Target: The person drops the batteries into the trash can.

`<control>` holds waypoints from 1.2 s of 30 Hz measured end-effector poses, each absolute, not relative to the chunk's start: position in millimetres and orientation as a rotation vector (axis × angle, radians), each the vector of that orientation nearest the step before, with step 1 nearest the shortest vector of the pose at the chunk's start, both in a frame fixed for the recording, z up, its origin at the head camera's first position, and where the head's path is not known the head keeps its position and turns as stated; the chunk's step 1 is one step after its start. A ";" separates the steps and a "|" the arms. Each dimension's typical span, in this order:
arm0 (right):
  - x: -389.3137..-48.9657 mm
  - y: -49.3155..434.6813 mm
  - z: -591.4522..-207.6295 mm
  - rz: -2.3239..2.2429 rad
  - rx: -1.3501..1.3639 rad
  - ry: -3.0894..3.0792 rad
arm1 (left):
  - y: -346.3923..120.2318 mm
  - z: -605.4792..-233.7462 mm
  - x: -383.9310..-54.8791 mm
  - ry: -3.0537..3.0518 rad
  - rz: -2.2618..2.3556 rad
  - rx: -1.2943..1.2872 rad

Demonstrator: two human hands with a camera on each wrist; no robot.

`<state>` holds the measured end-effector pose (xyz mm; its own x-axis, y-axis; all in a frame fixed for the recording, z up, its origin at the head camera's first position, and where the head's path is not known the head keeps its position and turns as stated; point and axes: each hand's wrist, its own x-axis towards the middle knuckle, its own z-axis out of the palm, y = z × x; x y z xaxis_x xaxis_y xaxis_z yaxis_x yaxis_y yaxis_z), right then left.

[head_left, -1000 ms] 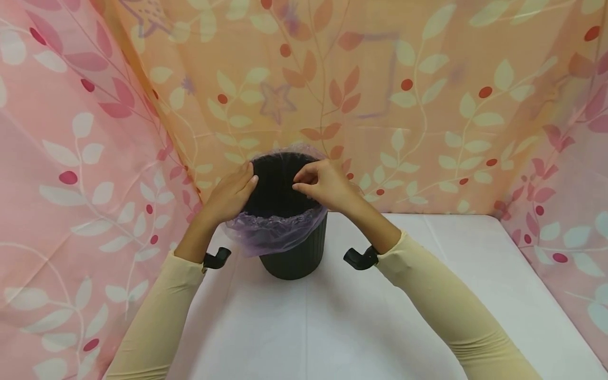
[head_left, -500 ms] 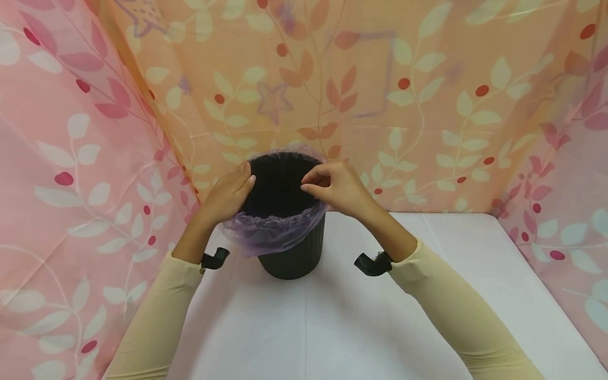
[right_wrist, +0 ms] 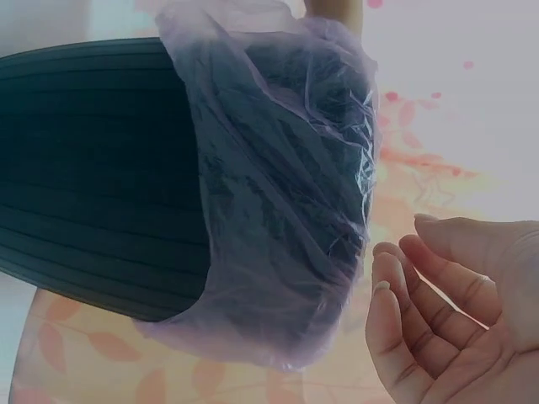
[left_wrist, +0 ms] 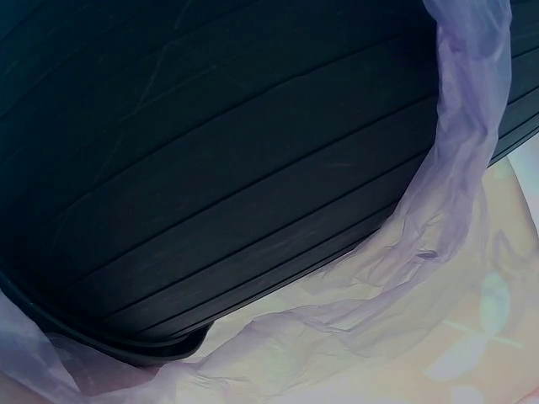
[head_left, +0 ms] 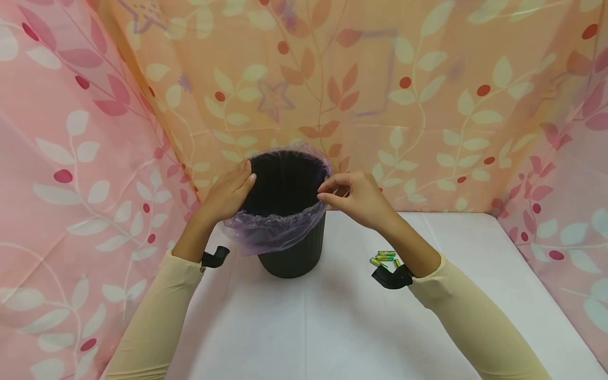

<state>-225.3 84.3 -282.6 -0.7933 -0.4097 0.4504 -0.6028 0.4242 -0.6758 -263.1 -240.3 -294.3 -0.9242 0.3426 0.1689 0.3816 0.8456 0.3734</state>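
Note:
A black ribbed trash bin [head_left: 292,264] stands upright on the white table, its mouth facing me. A thin purple trash bag [head_left: 273,235] is folded over its rim and hangs crumpled outside; the same bag [right_wrist: 269,185] shows in the right wrist view. My left hand [head_left: 225,195] rests against the bin's left rim with fingers extended; it is out of sight in the left wrist view, where the bin's ribbed wall [left_wrist: 253,168] fills most of the frame. At the right rim, my right hand [head_left: 361,200] has loosely bent fingers, with nothing between them in the right wrist view.
Several green and yellow batteries [head_left: 386,257] lie on the white table [head_left: 304,327] near my right wrist, partly covered by the black wrist camera [head_left: 391,277]. Leaf-patterned cloth [head_left: 427,105] closes off the back and both sides.
My right hand has moved right and slightly down, from over the bin's mouth to its right rim. Batteries have come into sight beside the right wrist. My left hand stays in place.

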 end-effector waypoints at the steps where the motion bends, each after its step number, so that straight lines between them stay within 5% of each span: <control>1: -223.7 86.7 -283.8 1.300 0.886 -2.464 | -240.3 -294.3 -263.2 -2.925 -0.623 -0.574; 36: -193.2 148.4 -386.4 1.362 0.606 -2.667 | -240.2 -295.4 -262.8 -2.896 -0.619 -0.593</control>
<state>-193.2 148.4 -386.4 -0.9179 -0.3071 0.2513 -0.3836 0.5250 -0.7598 -262.8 -240.2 -295.4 -0.9158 0.3504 0.1963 0.4000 0.8395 0.3678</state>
